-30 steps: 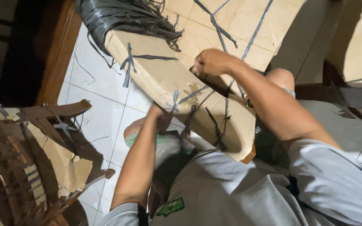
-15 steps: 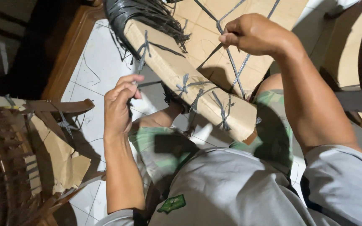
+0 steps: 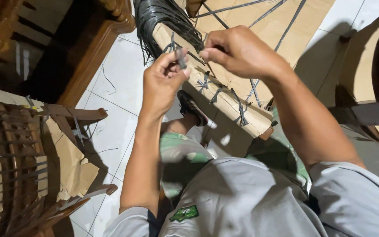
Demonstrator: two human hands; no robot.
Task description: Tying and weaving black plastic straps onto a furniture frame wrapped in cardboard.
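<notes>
Near the top centre, your left hand [image 3: 165, 83] and right hand [image 3: 237, 50] each pinch the thin dark strap [image 3: 180, 57] above the cardboard-wrapped piece [image 3: 218, 94]; uneven pulling could make it slip loose or snap.

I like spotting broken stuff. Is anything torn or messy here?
Yes. The cardboard on the wooden chair at the left is ripped, with ragged edges. Loose grey strap ends stick out untidily near the wrapped piece.
</notes>
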